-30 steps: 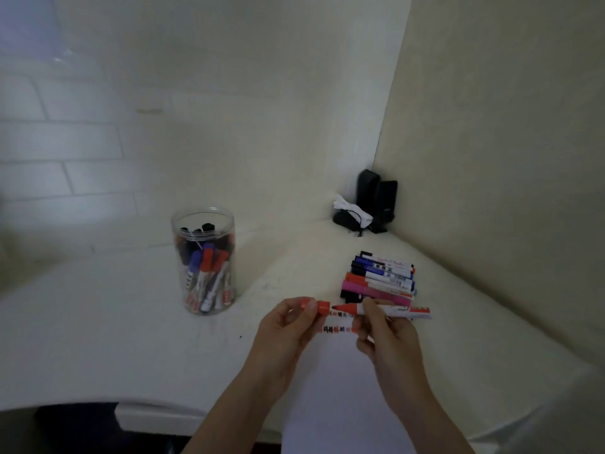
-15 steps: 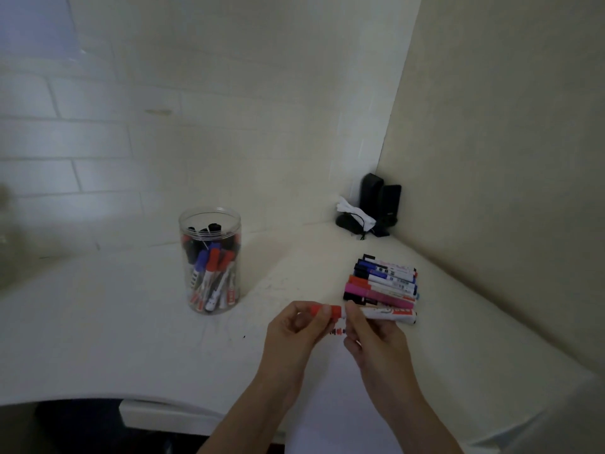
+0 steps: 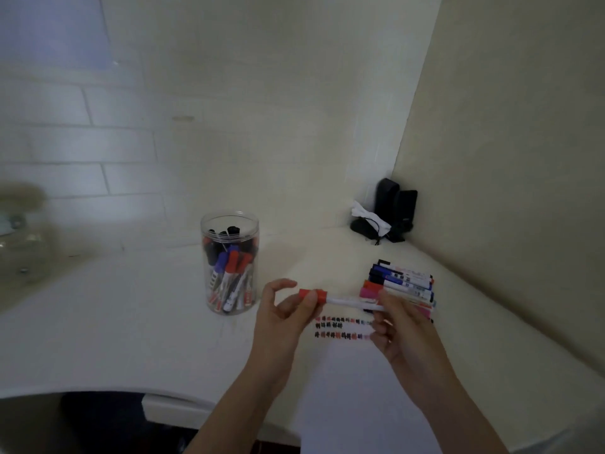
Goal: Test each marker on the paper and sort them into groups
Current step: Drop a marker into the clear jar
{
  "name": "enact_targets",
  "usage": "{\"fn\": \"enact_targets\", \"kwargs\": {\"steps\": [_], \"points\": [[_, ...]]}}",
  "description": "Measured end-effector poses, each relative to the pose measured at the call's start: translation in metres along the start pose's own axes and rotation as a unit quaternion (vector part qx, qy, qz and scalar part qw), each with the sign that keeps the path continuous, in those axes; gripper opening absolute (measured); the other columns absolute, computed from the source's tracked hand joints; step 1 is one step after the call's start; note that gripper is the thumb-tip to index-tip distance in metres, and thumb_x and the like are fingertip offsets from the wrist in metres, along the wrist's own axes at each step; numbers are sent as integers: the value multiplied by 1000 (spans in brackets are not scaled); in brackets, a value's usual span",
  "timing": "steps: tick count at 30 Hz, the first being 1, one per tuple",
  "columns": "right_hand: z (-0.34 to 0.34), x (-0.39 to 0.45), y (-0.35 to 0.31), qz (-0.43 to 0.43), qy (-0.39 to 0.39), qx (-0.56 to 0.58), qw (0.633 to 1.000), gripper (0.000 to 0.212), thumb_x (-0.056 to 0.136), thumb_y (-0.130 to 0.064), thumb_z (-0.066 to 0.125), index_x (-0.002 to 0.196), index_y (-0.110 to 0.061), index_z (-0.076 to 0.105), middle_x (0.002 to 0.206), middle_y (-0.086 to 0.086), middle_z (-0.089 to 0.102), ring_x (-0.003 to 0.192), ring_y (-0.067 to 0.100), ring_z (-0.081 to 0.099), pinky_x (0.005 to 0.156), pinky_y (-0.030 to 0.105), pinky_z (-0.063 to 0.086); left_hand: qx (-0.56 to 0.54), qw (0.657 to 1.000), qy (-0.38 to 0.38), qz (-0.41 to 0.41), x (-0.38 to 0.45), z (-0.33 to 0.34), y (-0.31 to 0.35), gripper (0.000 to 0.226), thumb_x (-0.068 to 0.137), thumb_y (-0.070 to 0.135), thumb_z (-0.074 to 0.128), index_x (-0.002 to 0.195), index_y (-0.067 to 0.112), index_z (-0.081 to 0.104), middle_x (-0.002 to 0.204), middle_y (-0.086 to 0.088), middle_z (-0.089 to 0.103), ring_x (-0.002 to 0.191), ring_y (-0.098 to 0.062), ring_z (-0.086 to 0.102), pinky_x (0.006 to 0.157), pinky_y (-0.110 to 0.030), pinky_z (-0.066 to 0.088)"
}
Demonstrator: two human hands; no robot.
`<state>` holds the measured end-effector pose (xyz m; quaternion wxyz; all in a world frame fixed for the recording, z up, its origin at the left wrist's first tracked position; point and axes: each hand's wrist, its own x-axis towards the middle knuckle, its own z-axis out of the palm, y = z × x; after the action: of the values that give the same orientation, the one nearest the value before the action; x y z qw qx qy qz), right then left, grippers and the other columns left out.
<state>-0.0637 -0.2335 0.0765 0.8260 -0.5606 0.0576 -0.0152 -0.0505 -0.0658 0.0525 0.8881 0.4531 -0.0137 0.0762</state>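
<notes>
We hold the red marker (image 3: 347, 300) level above the paper (image 3: 366, 381), our left hand (image 3: 284, 317) pinching its red cap (image 3: 312, 295) and our right hand (image 3: 397, 326) with its grip curled round the white barrel — the cap looks seated, so we judge this one's test finished. Next we would lay it with the sorted markers (image 3: 401, 285) on the desk (image 3: 131, 316) just beyond the scribbled test marks (image 3: 342, 327), then draw another from the clear jar (image 3: 230, 262) — a careful reach, its mouth being narrow.
</notes>
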Motion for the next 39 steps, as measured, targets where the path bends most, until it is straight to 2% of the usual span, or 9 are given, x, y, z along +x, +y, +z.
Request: {"fn": "enact_targets", "kwargs": {"steps": [4, 9, 12, 18, 23, 31, 35, 37, 39], "points": [[18, -2, 13, -40, -37, -164, 985, 7, 90, -16, 66, 94, -12, 69, 84, 5, 73, 79, 16, 66, 74, 29, 53, 34, 994, 18, 101, 4, -4, 25, 23, 89, -1, 60, 109, -1, 48, 100, -16, 73, 104, -23, 67, 90, -31, 54], [74, 8, 20, -143, -61, -276, 948, 8, 87, -19, 71, 93, -17, 66, 86, 0, 72, 78, 17, 66, 72, 32, 56, 105, 972, 72, 198, 16, -12, 75, 30, 82, -5, 68, 109, -1, 57, 99, -12, 72, 95, -17, 69, 81, -23, 55], [109, 18, 18, -207, -70, -297, 930, 12, 85, -23, 73, 93, -20, 65, 89, -11, 70, 79, 1, 66, 71, 16, 53, 139, 950, 108, 257, 28, -26, 110, 24, 82, -3, 70, 103, 2, 59, 97, -12, 72, 92, -18, 70, 77, -27, 57], [110, 33, 21, -218, -45, -339, 914, 8, 88, -16, 68, 84, -23, 66, 75, -9, 71, 67, 5, 68, 63, 24, 55, 101, 930, 153, 318, 69, -55, 185, 23, 83, 2, 71, 101, 9, 58, 98, -13, 72, 98, -21, 69, 93, -39, 53], [102, 44, 40, -188, -48, -368, 909, 11, 87, -15, 69, 82, -24, 67, 72, -6, 70, 64, 8, 66, 64, 29, 56, 318, 872, 116, 355, 95, -60, 178, 21, 82, 0, 70, 87, 16, 57, 91, -1, 70, 87, -9, 69, 83, -25, 56], [121, 66, 58, -155, -75, -370, 913, 16, 85, -17, 71, 97, -23, 62, 91, -4, 68, 65, 5, 64, 53, 12, 45, 658, 698, 39, 280, 116, -84, 142, 10, 89, 30, 64, 85, 21, 62, 87, 8, 70, 84, -12, 63, 89, -39, 50], [135, 81, 69, -135, -86, -385, 909, 57, 73, -24, 83, 120, -22, 51, 116, -4, 57, 94, 10, 60, 70, 12, 47, 795, 569, -6, 208, 115, -93, 144, 59, 89, 69, 32, 96, 28, 74, 118, 10, 64, 119, -15, 46, 107, -44, 26], [147, 88, 74, -121, -102, -399, 903, 84, 66, -29, 88, 135, -20, 41, 129, -5, 48, 112, 12, 52, 84, 19, 46, 775, 603, -43, 183, 112, -101, 142, 72, 74, 83, 32, 104, 30, 71, 142, 8, 45, 132, -18, 30, 109, -45, 25], [161, 94, 75, -120, -127, -390, 904, 98, 58, -30, 92, 138, -21, 37, 130, -8, 47, 119, 13, 50, 86, 18, 44, 699, 688, -69, 180, 112, -110, 136, 71, 63, 75, 62, 115, 28, 60, 154, 4, 23, 136, -19, 26, 109, -43, 31]]}}
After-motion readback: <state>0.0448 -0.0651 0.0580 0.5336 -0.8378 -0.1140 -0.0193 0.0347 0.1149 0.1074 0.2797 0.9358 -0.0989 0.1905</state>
